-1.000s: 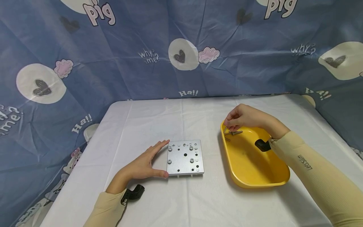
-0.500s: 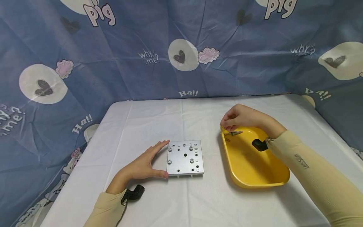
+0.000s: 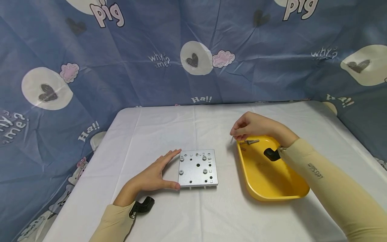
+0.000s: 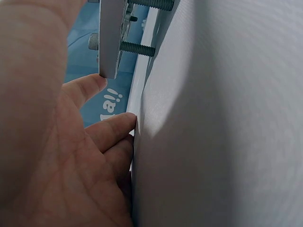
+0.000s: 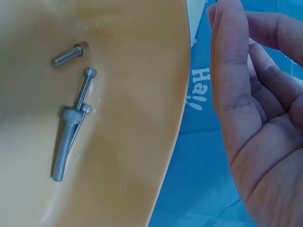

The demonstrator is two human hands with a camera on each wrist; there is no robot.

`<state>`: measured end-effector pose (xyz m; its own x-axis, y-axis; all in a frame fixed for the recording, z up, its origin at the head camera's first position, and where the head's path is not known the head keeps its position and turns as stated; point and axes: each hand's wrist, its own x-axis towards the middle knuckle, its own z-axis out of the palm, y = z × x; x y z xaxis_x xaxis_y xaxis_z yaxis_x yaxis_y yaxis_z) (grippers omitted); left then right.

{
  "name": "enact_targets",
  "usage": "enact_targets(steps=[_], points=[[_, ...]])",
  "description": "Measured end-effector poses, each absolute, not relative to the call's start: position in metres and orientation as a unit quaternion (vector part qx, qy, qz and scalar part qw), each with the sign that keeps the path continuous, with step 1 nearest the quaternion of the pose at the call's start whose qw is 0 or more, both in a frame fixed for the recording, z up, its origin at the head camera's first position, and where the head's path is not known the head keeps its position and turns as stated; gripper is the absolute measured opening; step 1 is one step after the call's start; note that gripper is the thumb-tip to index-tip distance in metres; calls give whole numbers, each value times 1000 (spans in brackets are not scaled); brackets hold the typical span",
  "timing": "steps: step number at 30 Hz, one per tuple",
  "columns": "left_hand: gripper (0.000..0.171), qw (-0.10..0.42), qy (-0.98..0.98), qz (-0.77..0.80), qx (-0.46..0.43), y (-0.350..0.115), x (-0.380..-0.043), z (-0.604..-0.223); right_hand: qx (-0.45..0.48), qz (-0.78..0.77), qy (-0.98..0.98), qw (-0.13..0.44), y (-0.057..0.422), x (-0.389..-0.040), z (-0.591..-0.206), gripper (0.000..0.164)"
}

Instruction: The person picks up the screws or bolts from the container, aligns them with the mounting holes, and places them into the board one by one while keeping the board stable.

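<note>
A square silver metal plate [image 3: 198, 168] stands on the white cloth, with several holes and socket-head screws in its top. In the left wrist view, threaded screw shanks [image 4: 137, 48] stick out beneath it. My left hand [image 3: 152, 176] spans the plate's left side, fingers mostly straight, index fingertip at the far corner and thumb at the near one. My right hand [image 3: 252, 126] pinches a thin screw [image 3: 232, 139] just outside the far left rim of the yellow tray [image 3: 246, 178]; that screw is hidden in the right wrist view.
Inside the tray, several socket-head screws of different sizes lie at the far left end, among them a thick bolt [image 5: 65, 142] and a short screw [image 5: 70, 54]. A printed blue curtain [image 3: 145, 77] hangs behind the table [image 3: 163, 127].
My right hand has moved left with the screw, from above the tray's far left end to just beyond its rim. The left hand and the plate have stayed in place.
</note>
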<state>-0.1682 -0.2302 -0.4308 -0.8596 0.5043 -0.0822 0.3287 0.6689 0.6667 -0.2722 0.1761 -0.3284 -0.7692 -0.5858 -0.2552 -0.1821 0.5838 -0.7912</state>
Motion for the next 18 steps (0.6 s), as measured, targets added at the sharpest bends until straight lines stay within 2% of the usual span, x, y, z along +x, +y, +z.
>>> enact_targets(steps=[18], points=[[125, 132, 904, 333, 231, -232, -172, -434, -233, -389, 855, 253, 158, -276, -335, 25]])
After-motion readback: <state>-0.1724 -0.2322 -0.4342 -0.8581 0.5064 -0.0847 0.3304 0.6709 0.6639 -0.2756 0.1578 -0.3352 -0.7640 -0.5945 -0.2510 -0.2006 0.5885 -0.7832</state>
